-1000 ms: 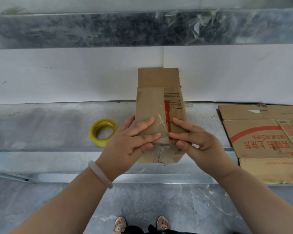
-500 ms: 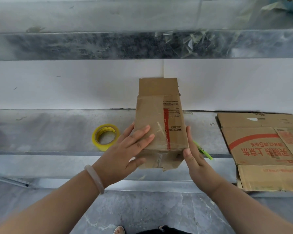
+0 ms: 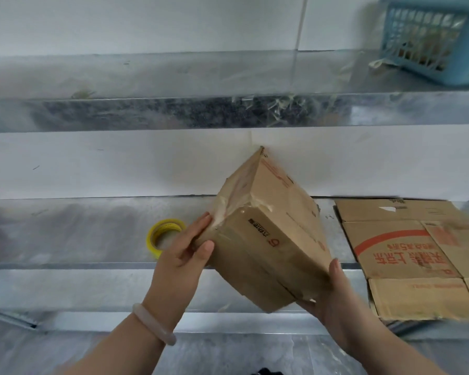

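Held tilted above the bench (image 3: 65, 234), a taped cardboard box (image 3: 268, 239) slants down rightward, the left hand (image 3: 182, 255) gripping its upper end, the right hand (image 3: 333, 296) cupping its lower corner.

A white wall (image 3: 146, 23) fills the top of the frame, split by a thin vertical seam (image 3: 300, 23) right of centre. Below it runs a galvanised metal upper shelf (image 3: 119, 77), its front lip (image 3: 119, 115) mottled with dark reflections. A white back panel (image 3: 92, 163) spans the middle band, then comes a lower metal shelf (image 3: 65, 231) with a second ledge (image 3: 92, 288) beneath. Grey marbled floor (image 3: 228, 353) shows along the bottom. The light is soft and even, leaving a dull sheen on the metal
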Demonstrator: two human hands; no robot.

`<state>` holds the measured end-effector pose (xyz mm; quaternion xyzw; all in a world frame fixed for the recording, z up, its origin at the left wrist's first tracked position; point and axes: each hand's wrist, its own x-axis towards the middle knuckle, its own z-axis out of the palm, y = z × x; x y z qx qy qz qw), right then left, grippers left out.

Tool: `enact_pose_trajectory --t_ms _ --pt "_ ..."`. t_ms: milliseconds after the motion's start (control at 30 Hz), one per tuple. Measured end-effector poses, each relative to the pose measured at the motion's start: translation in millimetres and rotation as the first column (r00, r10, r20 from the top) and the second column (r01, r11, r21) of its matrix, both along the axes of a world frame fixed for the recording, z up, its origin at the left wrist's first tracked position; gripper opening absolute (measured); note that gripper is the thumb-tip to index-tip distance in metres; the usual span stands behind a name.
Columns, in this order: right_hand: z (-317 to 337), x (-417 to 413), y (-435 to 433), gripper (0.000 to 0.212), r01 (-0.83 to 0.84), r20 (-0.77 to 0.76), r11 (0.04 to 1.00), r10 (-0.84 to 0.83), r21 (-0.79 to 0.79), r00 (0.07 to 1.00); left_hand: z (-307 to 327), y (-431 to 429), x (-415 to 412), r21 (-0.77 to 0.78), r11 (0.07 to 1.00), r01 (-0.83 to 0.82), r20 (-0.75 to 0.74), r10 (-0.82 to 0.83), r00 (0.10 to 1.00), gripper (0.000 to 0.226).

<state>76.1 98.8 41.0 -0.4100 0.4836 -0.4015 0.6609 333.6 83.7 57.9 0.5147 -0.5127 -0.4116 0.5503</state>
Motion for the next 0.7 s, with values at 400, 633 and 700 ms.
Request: enact_pose_trajectory --t_ms 400,633,700 --pt "11 5 -8 0.039 0.160 -0.240 0.947 -0.230 -0.280 0.943 -6 -13 -11 0.545 0.838 -0.010 -0.393 0.266 0.880 0.027" --pt "13 11 -19 0.065 0.159 -0.189 0.947 -0.217 -0.281 0.958 -30 -13 -12 0.530 0.847 -0.054 -0.391 0.300 0.870 0.024" --pt "13 15 -23 0.061 0.140 -0.236 0.930 -0.228 -0.339 0.945 -36 -18 -9 0.458 0.865 -0.205 -0.065 0.263 0.963 0.024"
